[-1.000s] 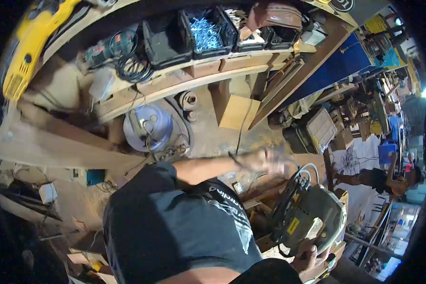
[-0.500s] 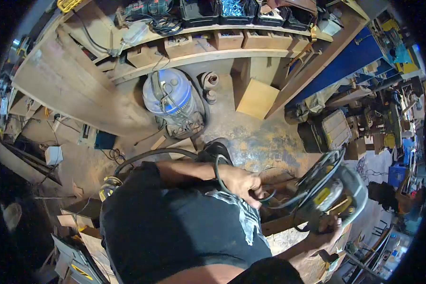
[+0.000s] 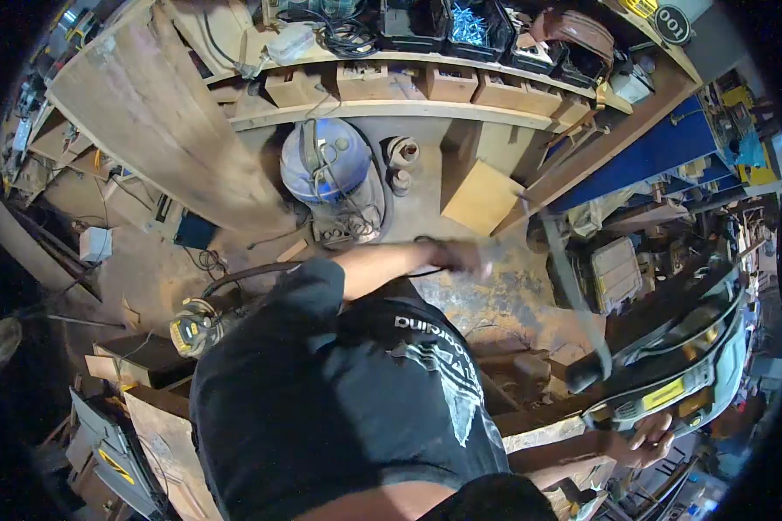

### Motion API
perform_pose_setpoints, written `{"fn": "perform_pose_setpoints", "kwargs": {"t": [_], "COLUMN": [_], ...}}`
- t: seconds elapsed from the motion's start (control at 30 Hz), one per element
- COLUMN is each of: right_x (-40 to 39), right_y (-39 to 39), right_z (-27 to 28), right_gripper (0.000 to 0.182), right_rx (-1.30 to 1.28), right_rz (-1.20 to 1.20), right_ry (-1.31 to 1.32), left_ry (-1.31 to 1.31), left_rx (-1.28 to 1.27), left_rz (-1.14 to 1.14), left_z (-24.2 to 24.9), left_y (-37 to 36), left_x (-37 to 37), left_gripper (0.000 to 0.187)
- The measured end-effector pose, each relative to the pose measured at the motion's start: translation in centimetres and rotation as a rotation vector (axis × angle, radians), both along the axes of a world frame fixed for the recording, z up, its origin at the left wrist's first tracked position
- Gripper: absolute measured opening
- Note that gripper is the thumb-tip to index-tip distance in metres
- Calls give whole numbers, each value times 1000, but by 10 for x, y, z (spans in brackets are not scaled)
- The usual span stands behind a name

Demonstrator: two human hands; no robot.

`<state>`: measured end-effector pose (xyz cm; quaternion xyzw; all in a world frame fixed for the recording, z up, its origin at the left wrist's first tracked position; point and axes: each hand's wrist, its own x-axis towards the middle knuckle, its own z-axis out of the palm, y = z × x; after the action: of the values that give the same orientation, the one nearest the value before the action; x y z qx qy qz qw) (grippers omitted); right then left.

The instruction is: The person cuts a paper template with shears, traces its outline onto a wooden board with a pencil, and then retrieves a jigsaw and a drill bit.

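Note:
My right hand (image 3: 645, 445) is at the lower right, with its fingers curled round the underside of a corded power tool (image 3: 669, 395). The tool has a grey-green and black body with a yellow label; its exact kind is hard to make out. My left hand (image 3: 460, 258) reaches across in front of my body, smeared by motion, so its fingers do not show. A dark loop of cord (image 3: 426, 260) lies against that hand. A blurred grey strip (image 3: 573, 295) hangs between the floor area and the tool.
A blue-topped shop vacuum (image 3: 326, 165) stands under a shelf (image 3: 408, 110) of wooden boxes and black bins. A yellowish board (image 3: 482, 198) leans right of it. A large wooden panel (image 3: 161, 130) stands at left. A yellow-and-grey tool (image 3: 191, 330) sits at my left side.
The power tool has moved right and turned, with my right hand still on it. My left hand has moved up and away from the tool, where it was holding the cord.

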<state>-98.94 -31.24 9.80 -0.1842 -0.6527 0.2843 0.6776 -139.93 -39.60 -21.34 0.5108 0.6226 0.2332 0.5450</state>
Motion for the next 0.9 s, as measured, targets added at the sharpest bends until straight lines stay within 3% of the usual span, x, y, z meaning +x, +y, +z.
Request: {"fn": "perform_pose_setpoints", "kwargs": {"t": [0.07,0.1,0.13,0.2,0.23,0.3,0.37,0.4,0.5,0.63,0.67,0.73,0.8,0.83,0.9], "right_x": [23,41,0,-82,-81,-69,-57,-54,-54,-65,-69,-83,-115,-115,-119], "right_y": [-8,-11,-37,-88,-88,-90,-88,-85,-80,-93,-95,-100,-98,-100,-108], "right_z": [0,-3,12,43,42,37,33,29,19,20,19,26,42,45,44], "right_gripper": [45,50,48,43,41,39,36,34,31,28,27,25,28,28,35], "right_rx": [-6,-25,-88,-220,-277,-394,-507,-520,-441,-498,-499,-443,-293,-275,-312], "right_rz": [-124,-148,-230,-378,-289,-116,59,131,371,342,354,336,288,248,371], "right_ry": [-198,-277,-236,-144,-165,-202,-233,-204,-71,228,334,394,338,348,464], "left_ry": [-425,-633,-638,-795,-756,-492,-467,-667,-699,-569,-304,-437,-711,-699,-286], "left_rx": [132,87,85,250,201,441,480,217,163,84,173,-75,-200,-211,170], "left_rz": [643,653,648,456,242,-292,-708,-801,-902,-1239,-1276,-1169,-1005,-1048,-1088], "left_z": [-19,14,46,106,134,110,97,138,176,202,204,211,170,139,143], "left_y": [27,26,20,2,-8,-1,-2,-25,-43,-35,-35,-31,-27,-20,-8], "left_x": [-40,-59,-59,-51,-46,-8,34,39,50,79,88,88,89,102,106], "left_gripper": [28,30,30,40,49,65,76,82,102,116,115,98,82,82,85]}}
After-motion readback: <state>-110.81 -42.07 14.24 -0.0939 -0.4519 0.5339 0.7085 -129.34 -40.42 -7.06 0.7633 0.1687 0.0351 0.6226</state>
